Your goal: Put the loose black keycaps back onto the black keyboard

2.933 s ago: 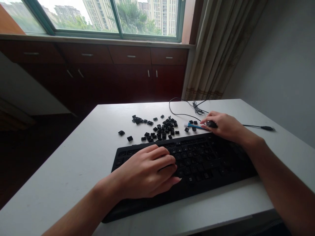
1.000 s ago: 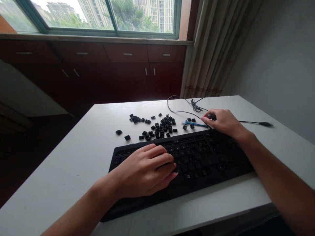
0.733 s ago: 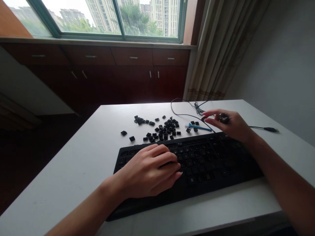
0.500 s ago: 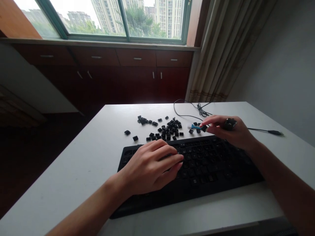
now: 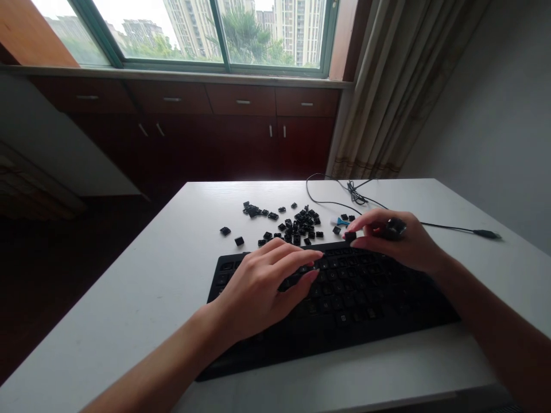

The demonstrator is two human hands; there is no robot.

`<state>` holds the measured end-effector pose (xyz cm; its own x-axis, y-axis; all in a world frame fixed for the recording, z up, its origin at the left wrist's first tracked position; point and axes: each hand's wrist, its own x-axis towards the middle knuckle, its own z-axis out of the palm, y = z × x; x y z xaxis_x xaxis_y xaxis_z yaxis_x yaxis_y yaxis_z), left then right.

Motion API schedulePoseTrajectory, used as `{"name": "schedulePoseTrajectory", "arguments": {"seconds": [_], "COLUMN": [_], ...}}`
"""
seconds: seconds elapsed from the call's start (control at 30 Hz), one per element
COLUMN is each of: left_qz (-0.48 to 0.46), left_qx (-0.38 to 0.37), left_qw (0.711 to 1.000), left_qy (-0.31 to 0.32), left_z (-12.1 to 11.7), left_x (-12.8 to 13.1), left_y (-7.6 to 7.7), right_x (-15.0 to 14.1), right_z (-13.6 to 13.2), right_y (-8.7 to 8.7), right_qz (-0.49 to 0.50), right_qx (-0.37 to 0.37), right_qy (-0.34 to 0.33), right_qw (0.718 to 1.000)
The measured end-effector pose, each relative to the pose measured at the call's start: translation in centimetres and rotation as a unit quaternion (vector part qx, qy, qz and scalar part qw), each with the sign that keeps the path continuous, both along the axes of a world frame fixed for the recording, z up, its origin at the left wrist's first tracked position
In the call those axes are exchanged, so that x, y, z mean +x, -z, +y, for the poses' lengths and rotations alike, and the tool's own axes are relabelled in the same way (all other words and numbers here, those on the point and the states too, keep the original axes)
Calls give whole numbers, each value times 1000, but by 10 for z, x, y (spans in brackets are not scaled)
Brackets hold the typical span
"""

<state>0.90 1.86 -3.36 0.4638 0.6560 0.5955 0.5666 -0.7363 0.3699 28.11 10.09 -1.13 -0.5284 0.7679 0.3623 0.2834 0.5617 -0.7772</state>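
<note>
Left forearm (image 5: pixel 172 361) and right forearm (image 5: pixel 486 321) are showing bare as far as view is reaching, narrowing smoothly toward slim wrists (image 5: pixel 215 326). Left grip (image 5: pixel 264 280) and right grip (image 5: pixel 408 244) are showing bare too, slender fingers (image 5: pixel 299 261) tapering gently toward tips.

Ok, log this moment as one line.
right hand: pinching black keycap, dark object in palm | left hand: open over keyboard | loose keycaps: on table beyond keyboard

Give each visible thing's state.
Keyboard: flat, partly covered
Left hand: over keyboard, fingers parted
Right hand: pinching a black keycap
Dark object: tucked in right hand
Loose keycaps: scattered, some heaped
Blue tool: lying, partly hidden
Cable: partly bundled
Plug: unplugged
Drawers: shut
Curtain: gathered aside
</note>
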Motion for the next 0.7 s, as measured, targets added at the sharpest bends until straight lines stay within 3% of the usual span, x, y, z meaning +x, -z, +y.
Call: {"name": "schedulePoseTrajectory", "arguments": {"seconds": [0.23, 0.43, 0.7], "left_qz": [-36, -67, -137], "left_qx": [-42, -80, -148], "left_qw": [998, 994, 979], "left_qy": [-4, -22, 15], "left_z": [-2, -4, -5], "left_x": [2, 4, 5], "left_y": [-3, -4, -6], "right_x": [-26, -25, -38], "right_z": [-17, -19, -28], "right_y": [4, 8, 14], "right_qz": [-11, 37, 76], "right_qx": [61, 69, 142], "right_qy": [-106, -30, -77], "right_qw": [992, 997, 984]}}
